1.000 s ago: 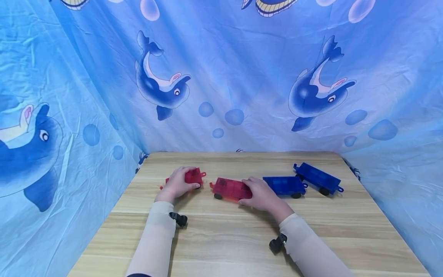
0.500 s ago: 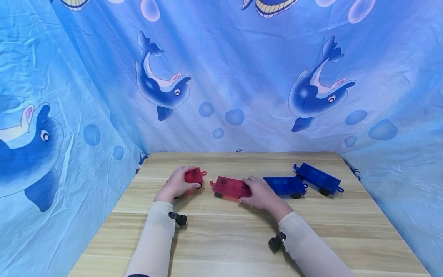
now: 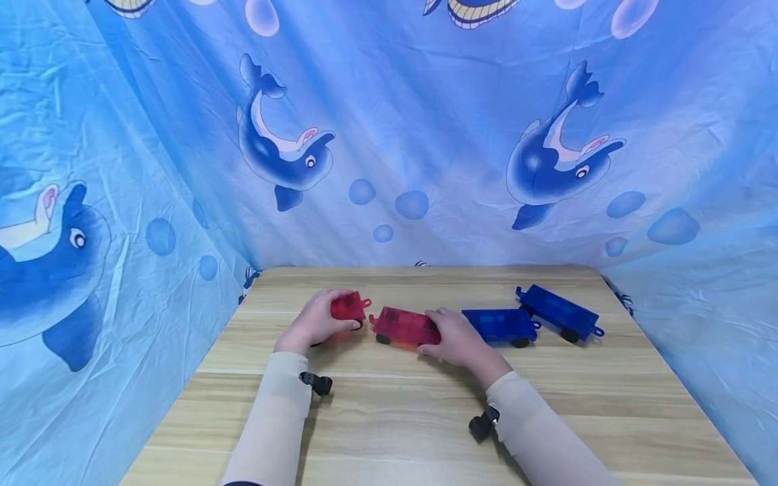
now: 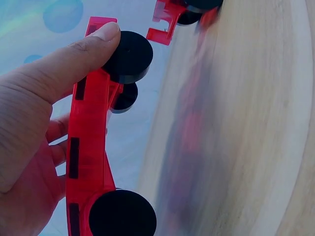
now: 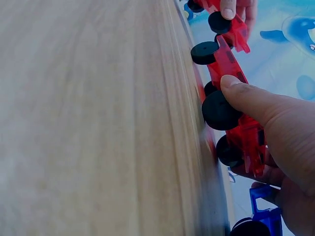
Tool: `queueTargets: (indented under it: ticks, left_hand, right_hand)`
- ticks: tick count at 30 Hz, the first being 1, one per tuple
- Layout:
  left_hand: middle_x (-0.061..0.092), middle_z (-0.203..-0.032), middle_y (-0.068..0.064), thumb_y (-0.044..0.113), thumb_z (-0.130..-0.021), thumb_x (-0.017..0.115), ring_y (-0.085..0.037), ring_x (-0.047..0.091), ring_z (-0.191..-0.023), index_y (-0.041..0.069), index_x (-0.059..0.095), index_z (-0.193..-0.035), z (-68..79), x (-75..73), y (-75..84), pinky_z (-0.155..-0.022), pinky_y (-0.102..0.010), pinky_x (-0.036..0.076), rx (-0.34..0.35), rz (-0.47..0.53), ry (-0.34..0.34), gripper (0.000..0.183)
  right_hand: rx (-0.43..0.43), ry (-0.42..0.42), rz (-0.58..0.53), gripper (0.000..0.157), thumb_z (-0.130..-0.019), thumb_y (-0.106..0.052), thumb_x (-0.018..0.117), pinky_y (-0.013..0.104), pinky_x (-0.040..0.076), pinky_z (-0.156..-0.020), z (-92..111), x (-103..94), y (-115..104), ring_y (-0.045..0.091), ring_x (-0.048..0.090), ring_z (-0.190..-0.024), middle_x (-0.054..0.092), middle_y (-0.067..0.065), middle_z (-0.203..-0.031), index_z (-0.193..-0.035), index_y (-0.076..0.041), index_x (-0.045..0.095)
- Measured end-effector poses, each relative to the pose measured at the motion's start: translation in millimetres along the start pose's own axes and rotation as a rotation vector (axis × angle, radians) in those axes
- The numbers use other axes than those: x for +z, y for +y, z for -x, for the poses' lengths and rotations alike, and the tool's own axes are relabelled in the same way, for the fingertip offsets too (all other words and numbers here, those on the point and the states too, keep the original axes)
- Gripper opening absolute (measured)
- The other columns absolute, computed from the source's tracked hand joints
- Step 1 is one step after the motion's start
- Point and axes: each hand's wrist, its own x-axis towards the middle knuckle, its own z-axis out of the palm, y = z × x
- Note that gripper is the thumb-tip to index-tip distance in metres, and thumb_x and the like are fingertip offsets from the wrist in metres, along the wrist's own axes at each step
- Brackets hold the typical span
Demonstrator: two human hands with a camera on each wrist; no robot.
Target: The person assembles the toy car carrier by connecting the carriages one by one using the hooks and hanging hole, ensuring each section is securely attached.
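Note:
My left hand [image 3: 316, 322] grips a translucent red toy train car [image 3: 348, 306] with black wheels, thumb beside a wheel in the left wrist view. That car is tilted and raised over the table, its ring end pointing right. In the middle, my right hand [image 3: 454, 339] holds a second red toy train car [image 3: 402, 327] by its right end, fingers behind and thumb in front. The second car's upright hook [image 3: 373, 318] is close to the first car's ring [image 3: 367, 303], with a small gap between them. My palm and fingers hide parts of both cars.
Just right of my right hand stands a blue toy train car [image 3: 501, 325]. Another blue toy train car [image 3: 558, 310] sits angled behind it, their near ends close together. The wooden table [image 3: 389, 418] is bordered by a blue dolphin-print cloth [image 3: 389, 135] at the back and sides.
My left hand has lifted the first red car slightly and brought it right, narrowing the gap to the second. The second car's left end has risen a little; the blue cars have not moved.

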Motion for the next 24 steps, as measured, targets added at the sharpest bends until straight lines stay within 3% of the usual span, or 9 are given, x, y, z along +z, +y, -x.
queueTargets:
  ticks: [11,17,24]
  left_hand:
    - [0.059,-0.143,-0.005,0.039,-0.077,0.096,-0.031,0.056,-0.128,0.019,0.062,-0.145,-1.2,5.1,4.2,-0.104,-0.049,0.051,0.024,0.022,-0.055,0.079]
    - [0.059,-0.142,-0.005,0.041,-0.077,0.095,-0.030,0.060,-0.124,0.022,0.062,-0.146,-1.1,9.0,-1.1,-0.100,-0.048,0.054,-0.009,0.047,-0.076,0.079]
    - [0.061,-0.138,-0.004,0.042,-0.077,0.095,-0.027,0.061,-0.121,0.021,0.063,-0.145,-4.2,15.7,-7.1,-0.098,-0.046,0.055,0.002,0.041,-0.079,0.079]
  right_hand:
    - [0.028,-0.016,-0.008,0.088,-0.082,-0.058,0.085,0.048,0.048,-0.104,1,1.0,0,0.026,0.061,-0.116,0.065,0.007,-0.129,-0.149,-0.008,0.058]
    - [0.036,-0.005,-0.016,0.085,-0.083,-0.058,0.084,0.048,0.048,-0.104,1,0.4,-1,0.026,0.061,-0.116,0.065,0.007,-0.129,-0.149,-0.010,0.059]
    - [0.039,-0.006,-0.012,0.086,-0.083,-0.059,0.084,0.047,0.048,-0.105,1,0.9,0,0.027,0.060,-0.118,0.064,0.008,-0.132,-0.150,-0.011,0.058]
